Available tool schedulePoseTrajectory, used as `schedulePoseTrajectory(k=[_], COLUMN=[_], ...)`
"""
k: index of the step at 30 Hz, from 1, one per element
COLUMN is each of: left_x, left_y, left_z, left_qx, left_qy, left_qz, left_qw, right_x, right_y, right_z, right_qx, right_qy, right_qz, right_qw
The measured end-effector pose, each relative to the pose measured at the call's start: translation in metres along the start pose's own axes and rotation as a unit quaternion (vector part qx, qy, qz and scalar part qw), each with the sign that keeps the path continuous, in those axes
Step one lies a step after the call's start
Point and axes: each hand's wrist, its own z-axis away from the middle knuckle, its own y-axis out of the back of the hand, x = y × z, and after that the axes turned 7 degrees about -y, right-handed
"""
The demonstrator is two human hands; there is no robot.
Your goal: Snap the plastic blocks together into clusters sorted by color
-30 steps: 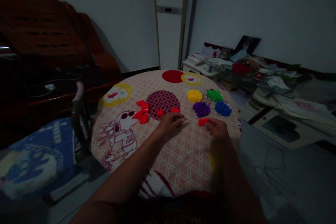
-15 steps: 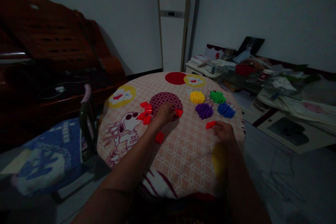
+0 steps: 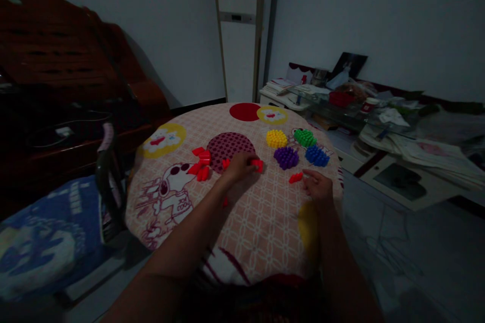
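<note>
My left hand (image 3: 241, 165) is closed by its fingertips on a small red plastic block (image 3: 258, 165) at the right edge of the dotted maroon circle. My right hand (image 3: 319, 185) is at the right of the table, with its fingers apart. Just left of those fingertips lies a red ridged piece (image 3: 296, 177). Four-sided red pieces (image 3: 204, 157) form a loose group left of the circle. Another red piece (image 3: 226, 163) shows beside my left wrist, and one more (image 3: 225, 202) is partly hidden by my left forearm.
Beyond my right hand sit clusters of knobby plastic pieces: yellow (image 3: 276, 139), green (image 3: 305, 137), purple (image 3: 286, 158) and blue (image 3: 317, 156). They share the round cloth-covered table (image 3: 261, 232). A chair (image 3: 108, 181) stands left; a cluttered glass-topped cabinet (image 3: 341, 116) stands right.
My left hand has moved a little to the right with the red block. My right fingers have come off the red ridged piece, which stays on the cloth. The view has turned slightly right.
</note>
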Motion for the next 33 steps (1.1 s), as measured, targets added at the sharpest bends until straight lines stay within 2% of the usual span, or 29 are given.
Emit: schedulePoseTrajectory(k=[2, 5, 8, 12, 14, 16, 18, 22, 26, 33], left_x=[0.013, 0.032, 0.044, 0.048, 0.048, 0.047, 0.042, 0.029, 0.02, 0.016], left_y=[-0.007, -0.02, -0.028, -0.032, -0.032, -0.031, -0.028, -0.014, -0.004, -0.004], left_z=[0.005, 0.011, 0.016, 0.02, 0.021, 0.021, 0.02, 0.017, 0.017, 0.018], left_qx=[-0.01, -0.038, -0.066, -0.094, -0.118, -0.124, -0.098, -0.003, 0.04, 0.028], left_qy=[0.001, 0.021, 0.048, 0.073, 0.068, 0.065, 0.068, 0.069, 0.074, 0.07], left_qz=[0.186, 0.377, 0.454, 0.478, 0.477, 0.465, 0.436, 0.377, 0.367, 0.353], left_qw=[0.983, 0.925, 0.887, 0.87, 0.868, 0.874, 0.892, 0.924, 0.927, 0.932], right_x=[-0.005, -0.015, -0.025, -0.032, -0.032, -0.031, -0.03, -0.028, -0.023, -0.021], right_y=[0.0, -0.003, -0.012, -0.026, -0.028, -0.022, -0.009, 0.023, 0.034, 0.021], right_z=[0.007, 0.02, 0.033, 0.043, 0.044, 0.042, 0.039, 0.029, 0.021, 0.016], right_qx=[0.028, 0.02, -0.043, -0.092, -0.089, -0.078, -0.049, 0.013, -0.034, -0.083], right_qy=[0.029, 0.073, 0.121, 0.209, 0.219, 0.194, 0.159, 0.127, 0.121, 0.119], right_qz=[-0.022, -0.027, -0.006, 0.061, 0.091, 0.101, 0.099, 0.122, 0.171, 0.188], right_qw=[0.999, 0.997, 0.992, 0.972, 0.967, 0.973, 0.981, 0.984, 0.977, 0.971])
